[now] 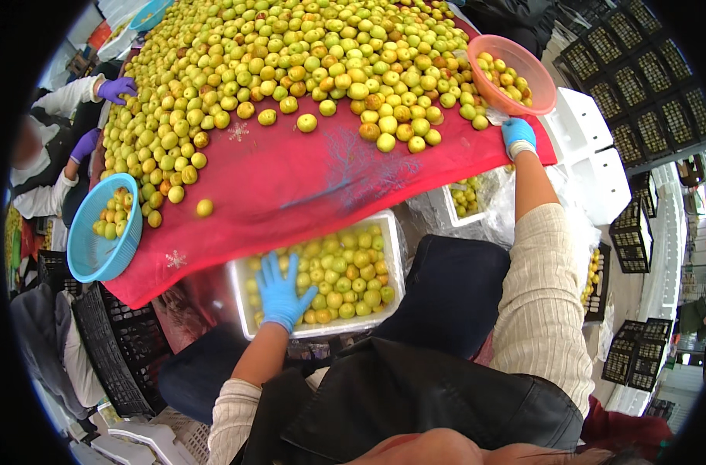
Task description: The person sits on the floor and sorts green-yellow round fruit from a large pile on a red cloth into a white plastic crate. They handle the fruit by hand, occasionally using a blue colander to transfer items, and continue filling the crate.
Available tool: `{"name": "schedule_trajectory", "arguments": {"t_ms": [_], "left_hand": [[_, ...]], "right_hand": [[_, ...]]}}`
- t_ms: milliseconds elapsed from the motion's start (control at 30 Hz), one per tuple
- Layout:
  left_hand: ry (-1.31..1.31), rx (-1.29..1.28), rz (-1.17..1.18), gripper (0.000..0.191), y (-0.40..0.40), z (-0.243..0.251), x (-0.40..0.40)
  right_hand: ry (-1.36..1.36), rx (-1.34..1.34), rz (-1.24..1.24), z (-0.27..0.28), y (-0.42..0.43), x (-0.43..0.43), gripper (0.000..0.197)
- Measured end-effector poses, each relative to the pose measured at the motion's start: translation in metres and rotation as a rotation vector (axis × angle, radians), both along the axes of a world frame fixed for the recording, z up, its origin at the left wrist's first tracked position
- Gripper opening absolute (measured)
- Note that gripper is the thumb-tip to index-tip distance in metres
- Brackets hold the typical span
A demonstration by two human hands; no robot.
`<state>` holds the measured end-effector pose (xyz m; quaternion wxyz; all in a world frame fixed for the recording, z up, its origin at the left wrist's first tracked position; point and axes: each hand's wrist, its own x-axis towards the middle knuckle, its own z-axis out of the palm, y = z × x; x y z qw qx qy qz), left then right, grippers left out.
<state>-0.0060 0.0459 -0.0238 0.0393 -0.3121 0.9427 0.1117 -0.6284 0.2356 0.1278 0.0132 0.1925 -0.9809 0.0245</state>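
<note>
My left hand [283, 293], in a blue glove, lies with its fingers spread on the yellow-green fruit [344, 279] that fills a white foam box [396, 250] in front of my lap. My right hand [519, 138], also blue-gloved, is closed at the right corner of the red cloth [260, 174], just below a pink plastic basin [541, 87] holding some fruit; it seems to grip the cloth's edge. A large heap of the same fruit [283, 52] covers the far part of the cloth, with a few loose pieces nearer me.
A blue plastic basket [103, 267] with fruit stands at the cloth's left corner. Beyond it are a co-worker's purple-gloved hands [116, 90]. Another foam box of fruit [466, 200] sits under the cloth's right edge. Black crates [631, 84] are stacked at right, beside white foam boxes [597, 174].
</note>
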Motion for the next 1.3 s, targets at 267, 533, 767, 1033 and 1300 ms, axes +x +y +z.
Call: {"name": "schedule_trajectory", "arguments": {"t_ms": [267,533,767,1033,1300], "left_hand": [[-0.029,-0.087,-0.007,0.094,-0.007,-0.005,-0.016],[-0.035,-0.009,0.017,0.092,-0.01,-0.001,-0.015],[0.046,-0.06,0.016,0.094,-0.007,-0.014,-0.005],[-0.003,0.017,-0.007,0.096,-0.002,-0.008,0.014],[0.259,0.024,0.152,0.063,0.015,0.011,0.019]], "right_hand": [[-0.05,0.221,-0.147,-0.027,-0.028,-0.033,0.042],[0.099,0.143,0.009,-0.011,-0.02,-0.017,0.034],[0.224,0.299,0.396,0.05,-0.002,0.101,0.027],[-0.559,-0.109,1.022,0.038,-0.053,0.343,0.023],[-0.485,-0.163,0.961,0.042,-0.071,0.345,0.036]]}}
